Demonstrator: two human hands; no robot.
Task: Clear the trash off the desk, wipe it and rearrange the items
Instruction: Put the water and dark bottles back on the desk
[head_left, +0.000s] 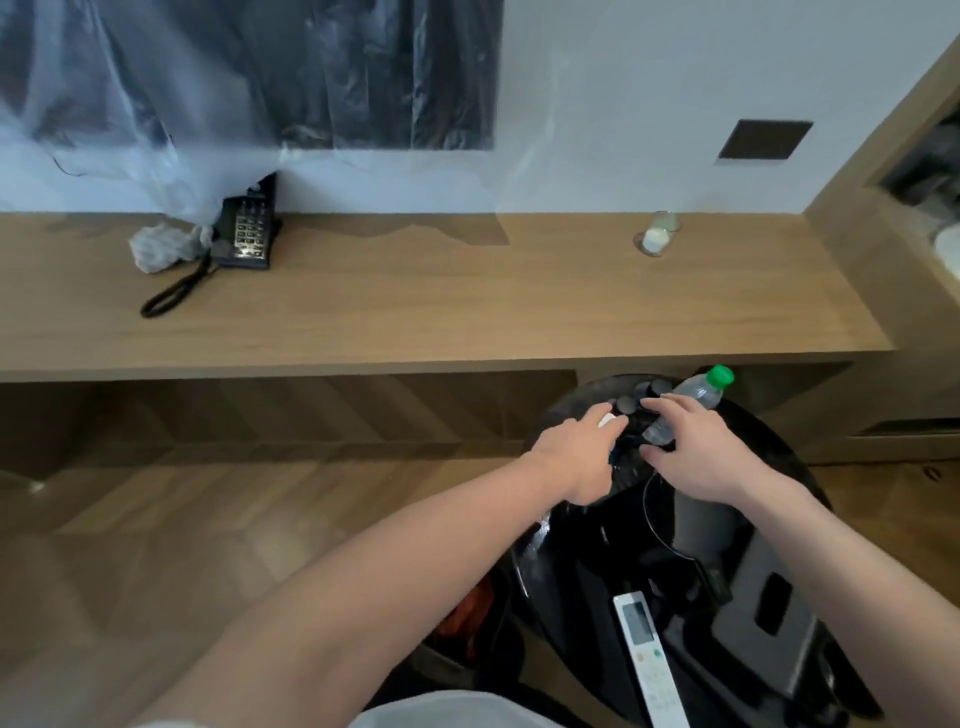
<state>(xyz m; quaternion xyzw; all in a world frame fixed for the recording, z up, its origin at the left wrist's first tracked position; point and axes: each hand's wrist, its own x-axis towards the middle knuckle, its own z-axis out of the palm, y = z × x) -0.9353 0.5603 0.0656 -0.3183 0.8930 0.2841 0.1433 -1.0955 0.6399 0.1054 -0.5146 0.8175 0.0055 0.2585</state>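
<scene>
Bottle (691, 402), clear plastic with a green cap, lies tilted under my right hand (696, 452), whose fingers spread over its lower half; I cannot tell if they actually grip it. Both hands are low, in front of the wooden surface (415, 306), above a shiny black round top (779, 452). My left hand (576, 452) curls around something small and white, hard to identify. The smooth bottle could roll off if I lift carelessly. A phone (247, 231), crumpled cloth (161, 247) and glass (660, 234) sit on the surface.
</scene>
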